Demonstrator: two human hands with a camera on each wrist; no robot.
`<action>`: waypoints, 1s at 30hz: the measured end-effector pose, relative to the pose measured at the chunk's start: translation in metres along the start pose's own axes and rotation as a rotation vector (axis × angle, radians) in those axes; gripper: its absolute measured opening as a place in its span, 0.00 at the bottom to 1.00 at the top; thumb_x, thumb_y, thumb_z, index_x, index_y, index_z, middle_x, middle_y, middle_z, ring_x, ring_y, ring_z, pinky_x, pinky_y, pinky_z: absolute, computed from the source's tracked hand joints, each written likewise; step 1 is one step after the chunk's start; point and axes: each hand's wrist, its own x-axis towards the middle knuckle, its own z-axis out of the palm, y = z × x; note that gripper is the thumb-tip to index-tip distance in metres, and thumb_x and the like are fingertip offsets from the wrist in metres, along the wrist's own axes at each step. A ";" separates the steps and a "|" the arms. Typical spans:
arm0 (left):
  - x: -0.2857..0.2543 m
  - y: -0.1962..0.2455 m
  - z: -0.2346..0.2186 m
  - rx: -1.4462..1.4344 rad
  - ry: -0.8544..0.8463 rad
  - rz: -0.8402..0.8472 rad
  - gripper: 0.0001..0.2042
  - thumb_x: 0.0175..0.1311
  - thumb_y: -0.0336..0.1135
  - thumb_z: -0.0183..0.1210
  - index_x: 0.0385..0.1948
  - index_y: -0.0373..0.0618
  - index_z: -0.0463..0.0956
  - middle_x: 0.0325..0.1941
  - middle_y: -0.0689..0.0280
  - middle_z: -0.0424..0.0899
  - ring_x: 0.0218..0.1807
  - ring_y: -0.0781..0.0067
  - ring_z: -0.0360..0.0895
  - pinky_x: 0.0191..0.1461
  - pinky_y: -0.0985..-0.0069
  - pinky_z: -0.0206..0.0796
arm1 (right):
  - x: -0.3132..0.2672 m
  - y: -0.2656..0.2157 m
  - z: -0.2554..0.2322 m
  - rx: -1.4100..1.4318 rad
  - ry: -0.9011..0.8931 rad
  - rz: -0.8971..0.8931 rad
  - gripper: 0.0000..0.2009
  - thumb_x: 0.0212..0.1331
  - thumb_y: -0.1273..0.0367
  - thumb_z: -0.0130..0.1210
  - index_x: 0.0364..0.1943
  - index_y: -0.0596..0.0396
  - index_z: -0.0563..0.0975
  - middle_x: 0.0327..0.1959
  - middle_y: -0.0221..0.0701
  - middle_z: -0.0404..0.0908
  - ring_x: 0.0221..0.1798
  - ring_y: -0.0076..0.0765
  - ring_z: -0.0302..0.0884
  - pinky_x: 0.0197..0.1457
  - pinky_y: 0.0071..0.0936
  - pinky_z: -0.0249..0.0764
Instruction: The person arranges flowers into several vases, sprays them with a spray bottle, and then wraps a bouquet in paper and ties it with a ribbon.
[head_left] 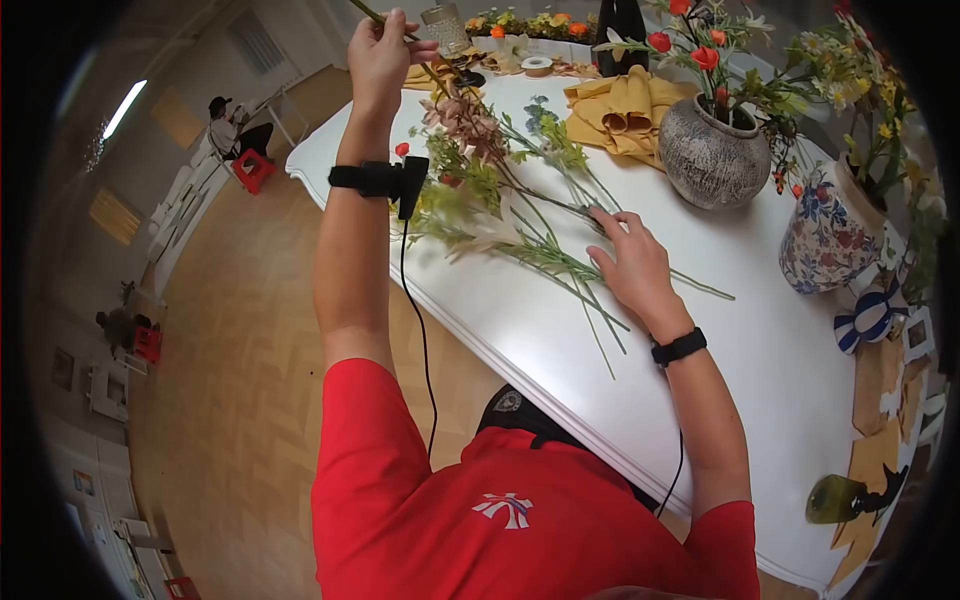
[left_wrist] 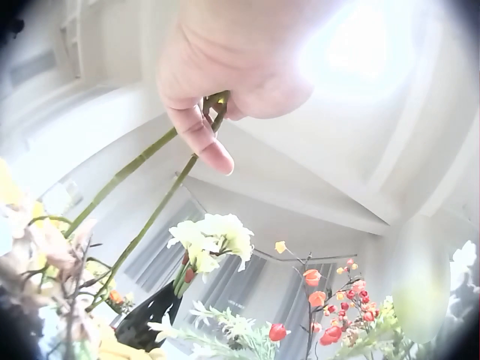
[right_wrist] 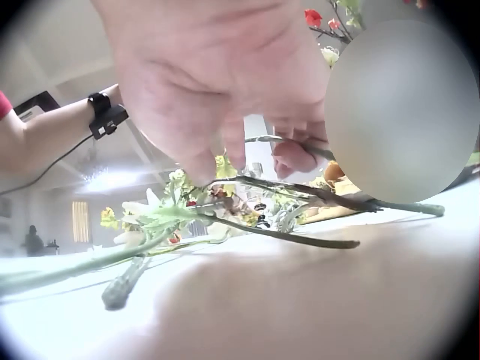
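Note:
Raised at the far side, my left hand (head_left: 380,70) holds green stems; in the left wrist view, fingers of the left hand (left_wrist: 232,64) curl round two stems (left_wrist: 142,157). Pinkish-brown blossoms (head_left: 470,120) hang below it over a pile of artificial flowers. My right hand (head_left: 640,270), fingers spread, touches the stem ends on the white table (head_left: 720,370). Seen from the right wrist, the right hand (right_wrist: 217,82) is above a dark stem (right_wrist: 300,190), with a greener one passing by its fingertips. Pale lilies (head_left: 490,232) lie to its left, partly blurred.
A grey vase (head_left: 712,160) and a floral-patterned vase (head_left: 830,235) stand at the right, both with flowers. Behind are yellow cloth (head_left: 615,115), a dark vase (head_left: 622,35) and a glass (head_left: 445,30). Brown paper lies at the right edge. A seated person is across the room.

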 end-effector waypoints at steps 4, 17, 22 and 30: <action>0.010 0.010 -0.003 -0.017 -0.015 0.088 0.14 0.80 0.38 0.52 0.50 0.34 0.68 0.44 0.55 0.79 0.38 0.61 0.88 0.40 0.72 0.86 | 0.001 0.004 -0.003 -0.001 -0.124 0.066 0.19 0.66 0.62 0.61 0.60 0.44 0.81 0.48 0.44 0.82 0.46 0.54 0.84 0.51 0.46 0.80; 0.060 0.011 -0.027 -0.022 0.094 0.279 0.10 0.80 0.36 0.52 0.50 0.36 0.71 0.40 0.58 0.80 0.33 0.67 0.87 0.34 0.75 0.82 | 0.002 0.017 -0.007 -0.072 -0.201 0.135 0.13 0.67 0.62 0.60 0.53 0.45 0.85 0.39 0.40 0.87 0.44 0.52 0.85 0.50 0.46 0.79; 0.020 0.013 -0.003 0.181 -0.043 0.364 0.12 0.79 0.37 0.55 0.51 0.37 0.76 0.39 0.63 0.82 0.33 0.75 0.85 0.35 0.78 0.78 | 0.004 0.012 -0.016 0.028 -0.156 0.131 0.14 0.66 0.63 0.60 0.54 0.44 0.85 0.42 0.41 0.87 0.48 0.51 0.84 0.54 0.44 0.78; -0.049 0.009 0.023 0.718 -0.313 0.447 0.12 0.78 0.38 0.57 0.54 0.44 0.80 0.31 0.64 0.82 0.28 0.81 0.76 0.34 0.76 0.68 | 0.015 0.033 -0.030 0.411 -0.107 0.209 0.15 0.68 0.70 0.55 0.57 0.45 0.83 0.45 0.38 0.89 0.48 0.47 0.84 0.56 0.39 0.76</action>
